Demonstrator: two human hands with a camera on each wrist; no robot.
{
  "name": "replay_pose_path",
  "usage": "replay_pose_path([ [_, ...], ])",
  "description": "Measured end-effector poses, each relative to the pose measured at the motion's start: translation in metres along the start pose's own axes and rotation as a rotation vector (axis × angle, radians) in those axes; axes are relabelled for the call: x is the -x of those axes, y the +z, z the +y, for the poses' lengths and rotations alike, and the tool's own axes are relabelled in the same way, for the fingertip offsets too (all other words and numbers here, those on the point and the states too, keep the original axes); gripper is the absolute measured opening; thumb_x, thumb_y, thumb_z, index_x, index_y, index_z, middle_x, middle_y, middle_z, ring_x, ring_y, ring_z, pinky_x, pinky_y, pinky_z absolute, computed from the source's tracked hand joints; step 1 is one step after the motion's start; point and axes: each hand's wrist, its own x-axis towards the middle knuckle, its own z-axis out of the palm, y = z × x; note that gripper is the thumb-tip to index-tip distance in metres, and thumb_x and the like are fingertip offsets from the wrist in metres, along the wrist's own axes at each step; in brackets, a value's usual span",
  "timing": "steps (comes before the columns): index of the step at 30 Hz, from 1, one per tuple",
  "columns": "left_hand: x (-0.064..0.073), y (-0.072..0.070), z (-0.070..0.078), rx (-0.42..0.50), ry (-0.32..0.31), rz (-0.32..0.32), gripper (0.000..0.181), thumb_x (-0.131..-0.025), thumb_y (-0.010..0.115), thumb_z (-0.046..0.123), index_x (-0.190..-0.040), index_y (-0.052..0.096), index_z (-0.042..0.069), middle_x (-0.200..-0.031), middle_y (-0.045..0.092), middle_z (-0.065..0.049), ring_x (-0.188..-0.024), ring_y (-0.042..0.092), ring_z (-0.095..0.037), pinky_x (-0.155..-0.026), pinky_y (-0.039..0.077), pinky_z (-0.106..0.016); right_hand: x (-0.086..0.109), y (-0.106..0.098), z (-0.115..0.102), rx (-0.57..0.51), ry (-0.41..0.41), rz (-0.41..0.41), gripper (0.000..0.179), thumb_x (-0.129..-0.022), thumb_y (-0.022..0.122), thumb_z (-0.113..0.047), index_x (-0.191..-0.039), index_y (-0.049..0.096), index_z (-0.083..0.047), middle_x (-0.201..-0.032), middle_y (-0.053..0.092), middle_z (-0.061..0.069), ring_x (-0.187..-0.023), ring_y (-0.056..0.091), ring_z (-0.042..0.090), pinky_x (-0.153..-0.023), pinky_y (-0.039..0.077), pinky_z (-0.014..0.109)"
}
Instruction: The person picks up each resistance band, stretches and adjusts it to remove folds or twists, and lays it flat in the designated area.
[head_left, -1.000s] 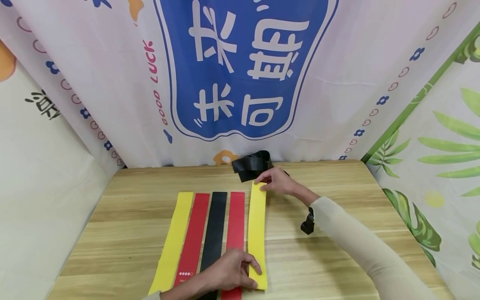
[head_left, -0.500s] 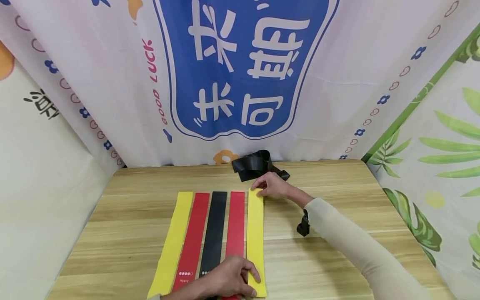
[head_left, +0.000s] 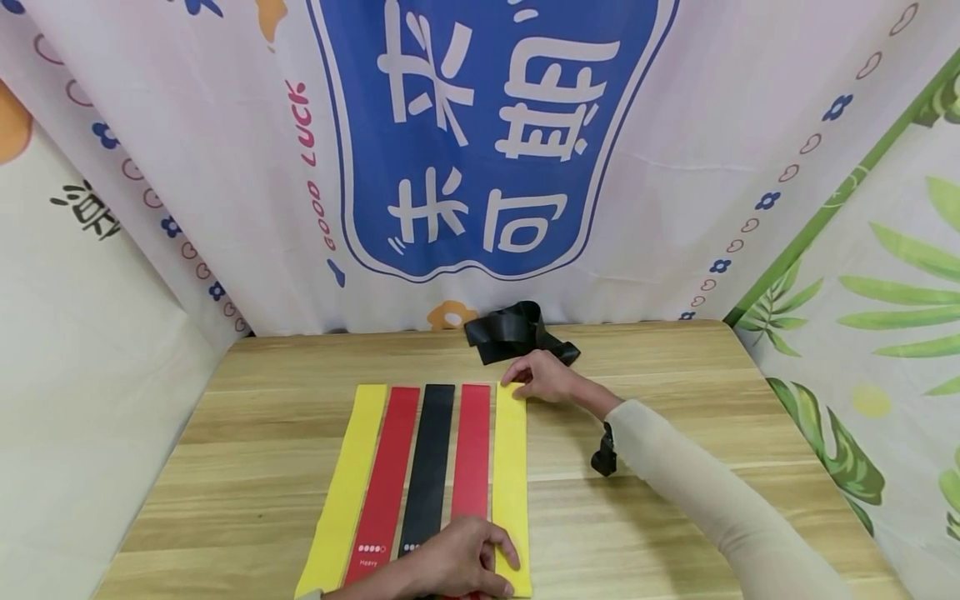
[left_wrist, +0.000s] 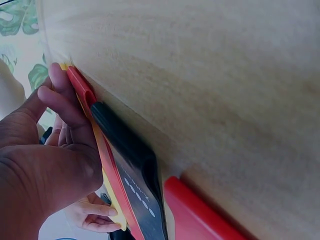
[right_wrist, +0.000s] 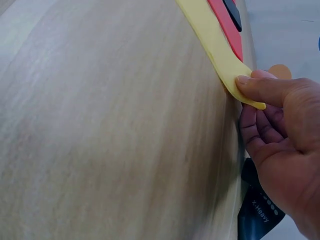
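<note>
We're probably straightening the rightmost yellow band (head_left: 512, 467) on the table (head_left: 637, 533), right fingers (right_wrist: 262, 90) pinching its far end, left fingers (head_left: 503, 540) pressing its near end, so next calls for a gentle release.

2 yel. bands (head_left: 512, 458), 2 red bands (head_left: 472, 450), 2 blk. bands (head_left: 429, 458)

Table (head_left: 247, 467), wood-grain top, far corners rounded; back wall hanging (head_left: 675, 233), pale cloth, with blue panel (head_left: 480, 158), white Chinese characters (head_left: 431, 208), pink lettering (head_left: 309, 158) reading "GOOD LUCK", orange flower (head_left: 450, 308) at the lower edge, and rows of hearts (head_left: 132, 169) and small blue flowers (head_left: 171, 227) down both sides; left wall covering (head_left: 75, 358), off-white, one black character (head_left: 96, 218); right wall covering (head_left: 911, 433), white, printed with green leaves (head_left: 900, 319), green border strip (head_left: 892, 140); lighting even, shadows soft.
</note>
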Motion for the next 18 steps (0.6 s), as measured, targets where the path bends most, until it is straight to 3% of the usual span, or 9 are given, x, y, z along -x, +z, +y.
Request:
replay_pose_path([
  [5,0.001,0.0,0.0,0.023,-0.004,-0.026,0.01,-0.089,0.084,0.004,-0.091,0.077,0.011,-0.063,0.066,-0.002,-0.051,0.051,-0.007,-0.048,0.031,-0.019,-0.001,0.003,0.002,0.003,-0.009,0.01,0.022,-0.088,0.084,0.0,-0.107,0.083,-0.012,-0.11,0.078,0.0,-0.095,0.067,0.012,-0.089,0.058,0.028],
  [13,0.004,-0.006,-0.001,0.068,-0.015,-0.09,0.005,-0.095,0.078,0.007,-0.095,0.079,0.012,-0.07,0.073,-0.009,-0.053,0.058,-0.009,-0.051,0.043,-0.017,0.002,0.006,0.003,0.025,-0.057,0.031,0.024,-0.088,0.084,0.001,-0.107,0.083,-0.012,-0.112,0.078,0.002,-0.095,0.066,0.014,-0.088,0.057,0.028],
  [18,0.004,-0.012,0.001,0.032,0.005,-0.144,0.007,-0.1,0.074,0.013,-0.102,0.081,0.011,-0.069,0.072,-0.001,-0.054,0.059,-0.007,-0.051,0.045,-0.017,0.004,0.007,0.002,0.064,-0.099,0.053,0.024,-0.086,0.085,0.001,-0.107,0.083,-0.011,-0.112,0.078,0.002,-0.098,0.066,0.015,-0.09,0.057,0.029],
])
